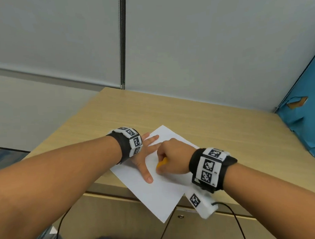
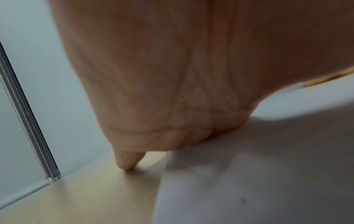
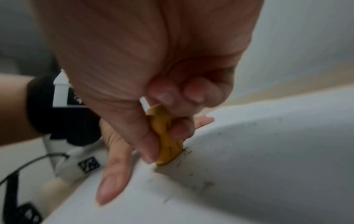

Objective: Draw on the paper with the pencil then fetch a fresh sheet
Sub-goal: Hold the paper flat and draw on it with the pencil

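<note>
Right hand: the right hand [image 1: 174,158], at centre frame in the head view, is curled round a yellow pencil [image 1: 161,163]; in the right wrist view the thumb and fingers [image 3: 168,97] pinch the pencil [image 3: 166,136] low on its shaft.
Pencil: it is tilted, its lower end touching the paper [image 3: 268,151] at centre frame, with faint dark marks just beside it.
Left hand: the left hand [image 1: 145,155], just left of the right hand, lies flat with straight, spread fingers pressing the paper [image 1: 155,191]; it holds nothing. In the left wrist view one fingertip [image 2: 126,163] touches bare wood beside the sheet's edge.
Paper: one white sheet lies at an angle, its lower corner hanging past the front edge of the worktop [image 1: 224,126].
Wrists: both carry black bands [image 1: 210,169] with white checkered tags.
Surroundings: grey wall panels fill the upper frame; a blue board [image 1: 304,114] stands at right.
</note>
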Available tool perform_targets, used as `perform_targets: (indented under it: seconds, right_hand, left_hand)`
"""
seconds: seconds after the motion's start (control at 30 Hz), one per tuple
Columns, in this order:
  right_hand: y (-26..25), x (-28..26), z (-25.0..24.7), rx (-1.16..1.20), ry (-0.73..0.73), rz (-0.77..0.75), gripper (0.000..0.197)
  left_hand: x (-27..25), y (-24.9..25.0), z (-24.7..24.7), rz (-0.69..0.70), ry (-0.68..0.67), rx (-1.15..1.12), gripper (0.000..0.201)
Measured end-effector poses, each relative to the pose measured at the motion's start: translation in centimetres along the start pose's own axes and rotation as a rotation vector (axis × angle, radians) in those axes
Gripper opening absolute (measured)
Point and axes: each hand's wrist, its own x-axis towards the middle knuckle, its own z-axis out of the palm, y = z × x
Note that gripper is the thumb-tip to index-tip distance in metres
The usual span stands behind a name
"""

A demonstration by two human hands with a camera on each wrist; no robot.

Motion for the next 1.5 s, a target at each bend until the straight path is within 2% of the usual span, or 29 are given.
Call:
perform_targets:
  seconds: [0.1,0.17,0.27,0.3,0.43,0.6,0.7,0.83,0.97,1.07,1.23,1.3,1.4,1.5]
  right_hand:
    - [1.6,0.9,-1.8,-0.018,0.084,0.12,0.023]
    - [2.0,1.1,-1.7,-0.027,0.121,0.124,0.023]
    - [0.3,-0.1,-0.5,-0.021,-0.022,-0.006,0.023]
    - [0.3,-0.1,-0.5,-0.014,-0.041,-0.001,0.023]
    - [2.8,0.9,-1.7,-0.041,0.116,0.164,0.026]
    - [1.4,-0.5,-0.6,-0.042,-0.011,0.027,0.024]
    - [3.0,-0.1,-1.9,0.016,0.041,0.13,0.028]
    - [2.8,-0.1,-1.9,0.028,0.035,0.144,0.025]
    - [2.6,-0.5,-1.6,0.008,0.065,0.152,0.022]
    - [2.7,-0.6,-2.0,0.024,0.046,0.162,0.022]
    - [-0.3,-1.3,-0.4,-0.031,0.011,-0.008,0.015]
    - [0.8,-0.7,-1.1,-0.054,0.012,0.057,0.021]
    - [2.6,0.3,-2.3,-0.076,0.097,0.161,0.023]
    - [0.3,-0.5,-0.8,-0.081,0.051,0.017,0.017]
  left_hand:
    - [0.2,-0.1,0.3,0.008,0.029,-0.034,0.144]
    - [0.3,0.0,0.4,0.006,0.03,-0.038,0.144]
    - [0.1,-0.1,0.2,0.005,0.014,-0.013,0.142]
    - [0.0,-0.1,0.1,0.004,0.01,-0.019,0.142]
    - [-0.3,0.4,-0.1,-0.005,0.017,-0.035,0.141]
    - [-0.5,0.4,-0.2,-0.009,0.015,-0.028,0.143]
    - [-0.3,0.5,0.0,-0.028,0.022,-0.048,0.144]
    - [-0.2,0.6,-0.4,-0.049,0.002,-0.006,0.143]
    - [0.1,2.4,-1.6,0.051,0.051,0.026,0.134]
    - [0.8,2.9,-1.6,0.064,0.033,0.031,0.137]
    - [1.3,2.8,-1.5,0.033,0.013,0.027,0.137]
    - [1.1,2.9,-1.4,0.044,0.024,0.021,0.136]
    - [1.0,3.0,-1.5,0.048,0.033,0.018,0.139]
    - [1.2,3.0,-1.5,0.027,0.012,0.037,0.136]
